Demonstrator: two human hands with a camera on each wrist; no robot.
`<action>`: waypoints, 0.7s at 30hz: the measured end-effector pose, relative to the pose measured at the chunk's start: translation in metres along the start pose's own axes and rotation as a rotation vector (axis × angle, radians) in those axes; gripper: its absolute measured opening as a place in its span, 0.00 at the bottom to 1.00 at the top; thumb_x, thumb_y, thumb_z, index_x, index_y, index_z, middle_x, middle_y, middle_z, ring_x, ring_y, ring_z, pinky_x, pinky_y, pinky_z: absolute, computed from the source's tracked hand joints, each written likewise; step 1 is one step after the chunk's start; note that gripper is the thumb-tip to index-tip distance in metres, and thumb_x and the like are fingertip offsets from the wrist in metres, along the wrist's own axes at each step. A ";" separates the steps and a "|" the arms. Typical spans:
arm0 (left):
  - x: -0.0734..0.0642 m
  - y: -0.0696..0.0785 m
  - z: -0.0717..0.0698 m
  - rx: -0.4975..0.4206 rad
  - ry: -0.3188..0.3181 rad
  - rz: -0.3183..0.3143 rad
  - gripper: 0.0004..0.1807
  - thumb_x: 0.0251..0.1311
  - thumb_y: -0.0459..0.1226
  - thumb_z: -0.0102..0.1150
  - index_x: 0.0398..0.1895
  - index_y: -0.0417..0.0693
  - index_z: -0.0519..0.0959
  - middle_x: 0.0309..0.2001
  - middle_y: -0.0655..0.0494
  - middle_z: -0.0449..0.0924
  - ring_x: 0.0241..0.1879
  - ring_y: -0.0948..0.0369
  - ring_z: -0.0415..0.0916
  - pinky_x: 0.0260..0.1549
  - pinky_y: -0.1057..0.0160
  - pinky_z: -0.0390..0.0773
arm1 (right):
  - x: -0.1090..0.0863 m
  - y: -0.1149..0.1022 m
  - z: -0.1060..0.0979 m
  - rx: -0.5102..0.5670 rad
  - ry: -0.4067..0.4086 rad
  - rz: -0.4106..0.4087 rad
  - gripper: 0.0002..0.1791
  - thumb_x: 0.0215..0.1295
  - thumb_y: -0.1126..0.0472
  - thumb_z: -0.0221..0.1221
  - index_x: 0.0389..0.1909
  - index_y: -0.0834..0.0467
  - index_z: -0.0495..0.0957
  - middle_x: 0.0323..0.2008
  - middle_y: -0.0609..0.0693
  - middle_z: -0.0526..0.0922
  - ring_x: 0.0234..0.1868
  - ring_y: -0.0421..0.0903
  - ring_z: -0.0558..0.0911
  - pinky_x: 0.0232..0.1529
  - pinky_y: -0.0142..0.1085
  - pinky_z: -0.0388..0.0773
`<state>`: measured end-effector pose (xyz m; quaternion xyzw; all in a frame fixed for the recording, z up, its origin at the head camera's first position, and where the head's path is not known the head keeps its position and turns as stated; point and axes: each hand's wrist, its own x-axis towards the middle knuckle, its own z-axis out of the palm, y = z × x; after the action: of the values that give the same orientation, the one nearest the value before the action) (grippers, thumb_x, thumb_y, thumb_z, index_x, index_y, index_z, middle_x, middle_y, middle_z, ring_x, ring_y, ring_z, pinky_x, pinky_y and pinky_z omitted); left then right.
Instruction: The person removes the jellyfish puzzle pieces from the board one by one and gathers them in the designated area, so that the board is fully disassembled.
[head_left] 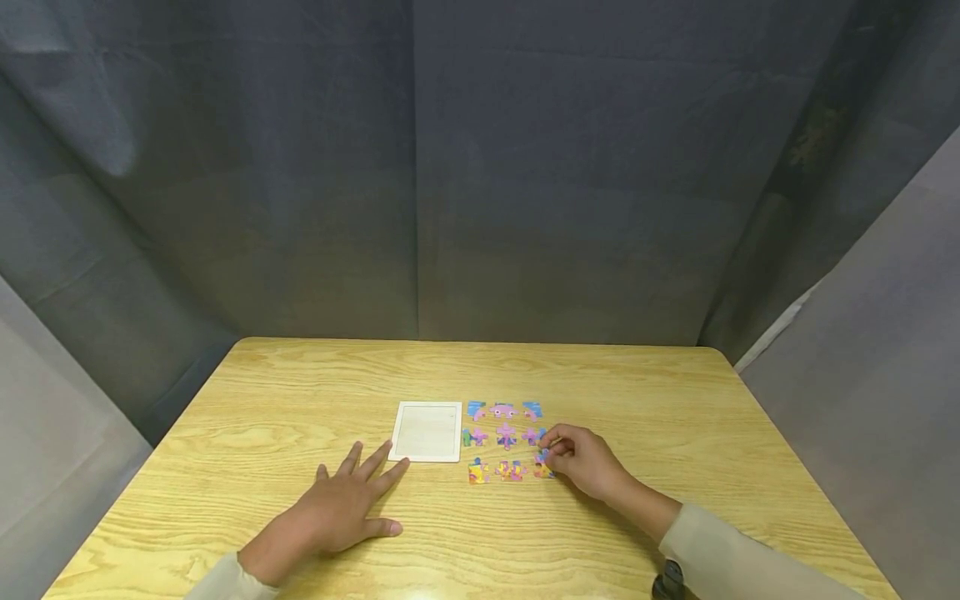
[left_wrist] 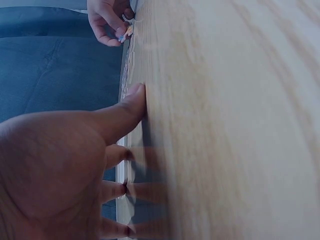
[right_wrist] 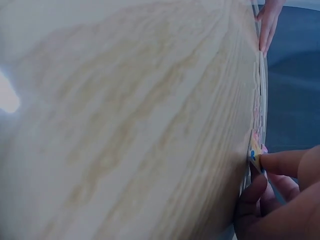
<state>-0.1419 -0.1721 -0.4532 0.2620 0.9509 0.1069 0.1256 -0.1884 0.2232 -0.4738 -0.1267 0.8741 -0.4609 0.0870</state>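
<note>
My left hand (head_left: 336, 507) rests on the table with its fingers spread, the fingertips right at the near left corner of a square white puzzle frame (head_left: 426, 459). In the left wrist view its thumb (left_wrist: 134, 95) touches the wood. My right hand (head_left: 588, 467) pinches a colourful jigsaw piece (head_left: 544, 468) between thumb and fingers at the near right of the loose pieces. In the right wrist view this jigsaw piece (right_wrist: 255, 154) is tilted up on edge. Beside the frame lie the other pieces in three rows, among them a pink one with eyes (head_left: 504, 410) and a yellow one (head_left: 477, 472).
The wooden table (head_left: 337, 375) has rounded far corners. Dark grey curtains (head_left: 300, 208) hang behind it, with lighter panels (head_left: 885, 333) at the sides. A dark band (head_left: 669, 579) is strapped at my right sleeve.
</note>
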 end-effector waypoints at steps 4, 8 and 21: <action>0.000 0.000 0.000 0.002 0.003 0.005 0.49 0.63 0.66 0.56 0.82 0.58 0.55 0.83 0.43 0.43 0.76 0.26 0.43 0.52 0.13 0.56 | 0.000 0.001 0.001 -0.016 0.003 -0.012 0.07 0.70 0.70 0.62 0.47 0.63 0.82 0.36 0.53 0.83 0.35 0.45 0.78 0.34 0.31 0.77; -0.001 -0.001 0.001 0.007 0.010 0.010 0.49 0.63 0.66 0.56 0.82 0.58 0.55 0.83 0.43 0.44 0.76 0.25 0.43 0.52 0.13 0.56 | 0.000 0.002 0.003 -0.026 0.010 -0.008 0.08 0.70 0.70 0.62 0.47 0.64 0.83 0.37 0.52 0.83 0.36 0.46 0.78 0.35 0.31 0.77; 0.001 -0.003 0.003 0.018 0.018 0.023 0.49 0.64 0.67 0.54 0.83 0.57 0.55 0.83 0.43 0.44 0.76 0.25 0.44 0.51 0.13 0.57 | 0.001 0.003 0.004 -0.075 0.006 -0.012 0.08 0.69 0.70 0.63 0.46 0.64 0.84 0.37 0.51 0.83 0.36 0.44 0.77 0.34 0.29 0.77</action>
<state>-0.1434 -0.1740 -0.4575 0.2729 0.9498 0.1021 0.1135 -0.1891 0.2212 -0.4790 -0.1339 0.8903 -0.4285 0.0767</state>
